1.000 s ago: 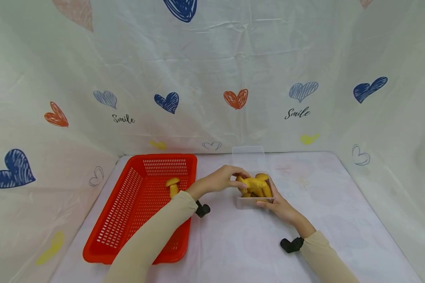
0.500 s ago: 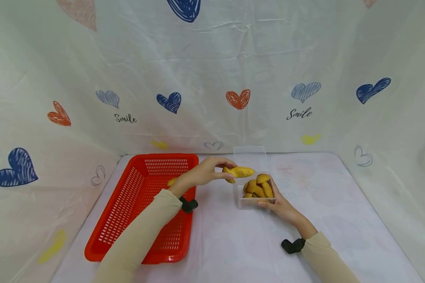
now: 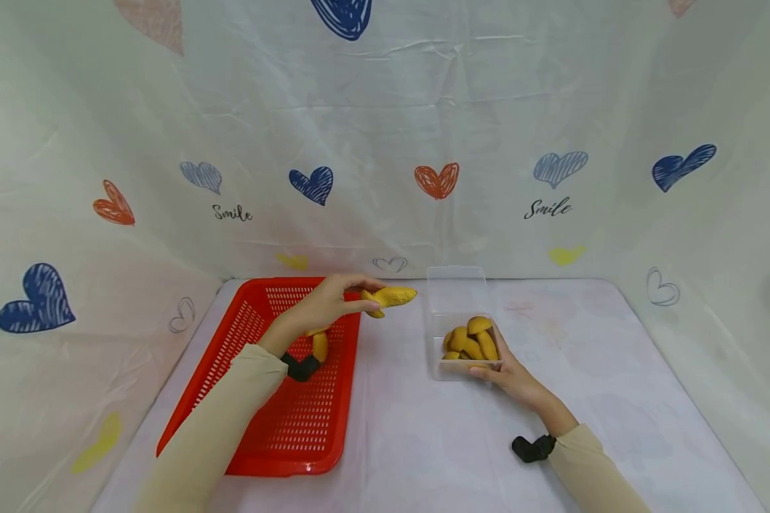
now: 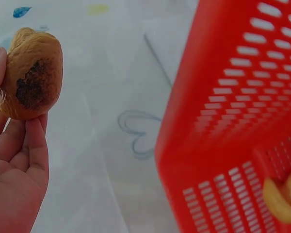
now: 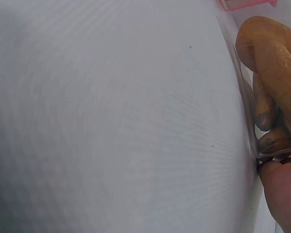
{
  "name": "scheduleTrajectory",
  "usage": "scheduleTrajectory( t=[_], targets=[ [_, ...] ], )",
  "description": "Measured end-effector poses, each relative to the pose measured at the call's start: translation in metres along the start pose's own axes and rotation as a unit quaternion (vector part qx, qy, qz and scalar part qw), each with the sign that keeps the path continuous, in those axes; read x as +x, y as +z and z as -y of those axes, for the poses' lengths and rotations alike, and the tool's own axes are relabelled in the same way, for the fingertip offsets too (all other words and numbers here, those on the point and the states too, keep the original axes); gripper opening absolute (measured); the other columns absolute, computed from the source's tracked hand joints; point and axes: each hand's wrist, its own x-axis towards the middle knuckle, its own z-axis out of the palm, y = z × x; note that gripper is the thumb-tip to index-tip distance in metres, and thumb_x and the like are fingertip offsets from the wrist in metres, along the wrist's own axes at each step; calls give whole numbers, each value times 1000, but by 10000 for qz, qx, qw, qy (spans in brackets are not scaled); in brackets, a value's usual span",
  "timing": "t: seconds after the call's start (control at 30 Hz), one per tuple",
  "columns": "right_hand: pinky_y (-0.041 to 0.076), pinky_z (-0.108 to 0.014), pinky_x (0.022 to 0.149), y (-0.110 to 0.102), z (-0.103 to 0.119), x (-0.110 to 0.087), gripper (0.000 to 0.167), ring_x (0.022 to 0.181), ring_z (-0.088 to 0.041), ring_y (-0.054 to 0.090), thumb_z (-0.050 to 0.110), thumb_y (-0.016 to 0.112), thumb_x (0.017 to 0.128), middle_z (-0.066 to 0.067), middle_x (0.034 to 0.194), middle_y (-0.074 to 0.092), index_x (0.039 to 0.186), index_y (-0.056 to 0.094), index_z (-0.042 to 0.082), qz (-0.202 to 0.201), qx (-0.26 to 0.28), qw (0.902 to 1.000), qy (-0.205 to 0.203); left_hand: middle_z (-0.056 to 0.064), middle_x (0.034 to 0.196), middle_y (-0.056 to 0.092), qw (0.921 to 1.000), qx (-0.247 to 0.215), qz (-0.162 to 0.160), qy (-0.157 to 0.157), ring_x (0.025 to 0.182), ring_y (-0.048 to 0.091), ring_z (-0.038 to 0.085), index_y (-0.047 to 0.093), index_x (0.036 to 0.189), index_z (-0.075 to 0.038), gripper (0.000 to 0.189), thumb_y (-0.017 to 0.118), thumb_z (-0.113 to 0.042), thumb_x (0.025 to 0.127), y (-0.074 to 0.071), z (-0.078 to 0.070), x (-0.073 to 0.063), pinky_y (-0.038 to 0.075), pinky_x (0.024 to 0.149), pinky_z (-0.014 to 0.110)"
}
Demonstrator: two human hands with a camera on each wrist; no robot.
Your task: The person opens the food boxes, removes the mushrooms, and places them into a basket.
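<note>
My left hand (image 3: 324, 305) pinches a yellow-brown mushroom (image 3: 396, 296) by its cap, above the basket's right rim. The stem points right in the head view. Up close in the left wrist view, a dark, blackened patch marks this mushroom (image 4: 41, 80). My right hand (image 3: 512, 376) grips a clear plastic box (image 3: 449, 370) at its front right corner, with the thumb along the front wall. Several mushrooms (image 3: 460, 342) lie heaped inside. The box's hinged lid (image 3: 457, 288) is swung back, away from me.
A red perforated basket (image 3: 343, 420) stands on the left of the white-covered table (image 3: 423, 442). One mushroom (image 3: 321, 347) shows inside it, partly hidden behind my left wrist. A white sheet printed with hearts (image 3: 385, 221) hangs behind the table.
My left hand has lifted the mushroom out of the clear box and carried it left to the basket's right rim. My right hand has stayed on the box.
</note>
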Motion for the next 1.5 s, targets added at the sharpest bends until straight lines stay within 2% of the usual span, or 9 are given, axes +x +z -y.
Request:
scheduleTrajectory(
  t=[0.2, 0.43, 0.6, 0.77, 1.13, 1.33, 1.5],
  targets=[
    [-4, -69, 111, -1, -1, -1, 107, 147, -43, -15, 17, 69, 96, -16, 163, -17, 158, -19, 18, 32, 76, 9999, -67, 2, 120, 65, 9995, 129, -263, -67, 107, 60, 21, 65, 130, -12, 41, 74, -24, 92, -19, 11, -15, 53, 94, 37],
    [-5, -68, 112, -1, -2, 1, 106, 147, -41, -16, 15, 67, 97, -15, 163, -19, 158, -19, 20, 86, 179, 9997, -175, 4, 118, 65, 9979, 292, -550, -179, 111, 57, 24, 65, 129, -11, 39, 73, -24, 93, -36, 33, -35, 49, 99, 45],
    [-4, -70, 111, 0, -1, 0, 106, 147, -42, -16, 15, 68, 97, -15, 164, -18, 157, -20, 20, 105, 168, 9997, -160, 6, 117, 65, 9954, 442, -753, -391, 116, 55, 28, 65, 129, -11, 40, 72, -26, 93, -46, 48, -48, 46, 101, 50],
    [-5, -70, 111, 0, -1, 0, 106, 147, -42, -15, 15, 67, 97, -15, 164, -17, 158, -19, 20, 90, 143, 9997, -167, 7, 118, 66, 9912, 634, -956, -658, 113, 57, 28, 65, 129, -10, 41, 72, -28, 93, -54, 68, -55, 50, 97, 47],
    [-2, -69, 112, 0, -3, 0, 107, 147, -42, -14, 16, 68, 96, -14, 163, -19, 158, -19, 22, 68, 131, 9999, -53, 17, 115, 67, 9879, 816, -1107, -718, 106, 61, 34, 63, 127, 3, 38, 71, -15, 94, -61, 110, -66, 49, 95, 51],
    [1, -68, 113, 0, -3, 1, 107, 147, -41, -10, 16, 69, 96, -14, 162, -22, 158, -19, 22, 65, 190, 9998, -6, 19, 114, 68, 9859, 940, -1110, -833, 105, 62, 35, 64, 125, 5, 37, 71, -14, 93, -58, 131, -67, 50, 93, 50],
    [1, -68, 112, 0, -4, 1, 107, 147, -43, -13, 18, 68, 97, -15, 163, -20, 157, -19, 23, 53, 151, 9999, 29, 21, 113, 68, 9850, 997, -1088, -897, 105, 62, 38, 65, 122, 7, 35, 71, -12, 93, -53, 145, -68, 49, 93, 52]
  ],
)
